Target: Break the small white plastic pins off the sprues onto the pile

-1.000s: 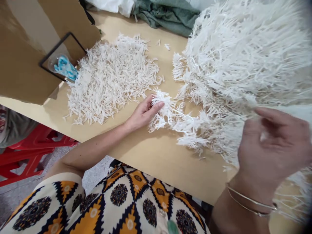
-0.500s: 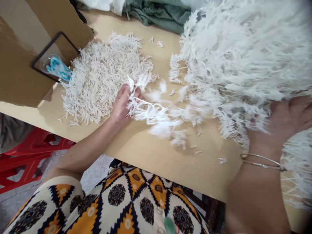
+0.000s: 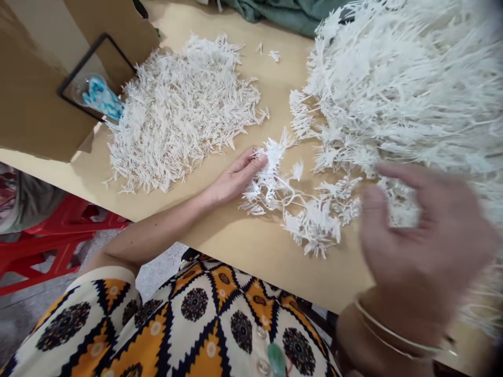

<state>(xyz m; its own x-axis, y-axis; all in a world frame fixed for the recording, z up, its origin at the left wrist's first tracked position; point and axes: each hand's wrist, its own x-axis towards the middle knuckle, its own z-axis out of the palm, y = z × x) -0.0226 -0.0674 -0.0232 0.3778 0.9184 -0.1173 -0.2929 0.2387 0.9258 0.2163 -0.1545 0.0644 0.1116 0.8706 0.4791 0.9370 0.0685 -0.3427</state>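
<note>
My left hand (image 3: 240, 177) is closed with thumb and fingers on a tangle of white branching plastic sprigs (image 3: 271, 183), with thin stems and feathery tips. The tangle trails to the right over the tabletop. My right hand (image 3: 428, 230), blurred by motion and wearing a thin bangle, is held above the board with thumb and index finger apart; nothing shows between them. Beyond it a large heap of long white sprigs (image 3: 408, 99) fills the right side. A lower pile of short white pieces (image 3: 184, 110) lies left of centre.
A cardboard box (image 3: 35, 78) stands at the far left, with a black wire frame (image 3: 65, 86) and a clear cup (image 3: 100, 97) holding something blue and white. Green cloth (image 3: 283, 15) lies at the back. Below the tan table (image 3: 220, 230) is a red stool (image 3: 58, 246).
My left hand has moved right, away from the short-piece pile, with the sprigs. My right hand has swung left from the heap. The view has shifted slightly.
</note>
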